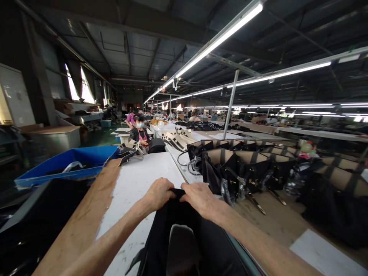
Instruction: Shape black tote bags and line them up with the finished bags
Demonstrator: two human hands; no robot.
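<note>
Black fabric piece (pixel 212 241) at bottom centre of frame, running from the lower edge up to mid-frame, on the table. Grey panel (pixel 182 245) shows in its middle, rounded at the top.

Both hands on its far edge, near frame centre. Left hand (pixel 161 193): fingers curled, clamped on the edge. Right hand (pixel 198 197): thumb and fingers pinched on the same edge, just right of the left hand. Short bit of black fabric visible between them.

White sheet (pixel 156 168) under and left of the piece, brown board (pixel 77 226) showing along its left side. Lower left: dark material (pixel 51 207), details too dark to read. Blue bin (pixel 94 154) behind that, left of frame.

Right half: rows of black bags (pixel 253 172), upright, tan inside, some with clear plastic wrap.

Further back, left of centre: co-worker in striped sleeves and pink apron, black stack (pixel 156 145) beside them. Cream-and-black strips (pixel 178 138) just right of that. Metal post (pixel 231 105) and light tubes (pixel 218 41) above.
</note>
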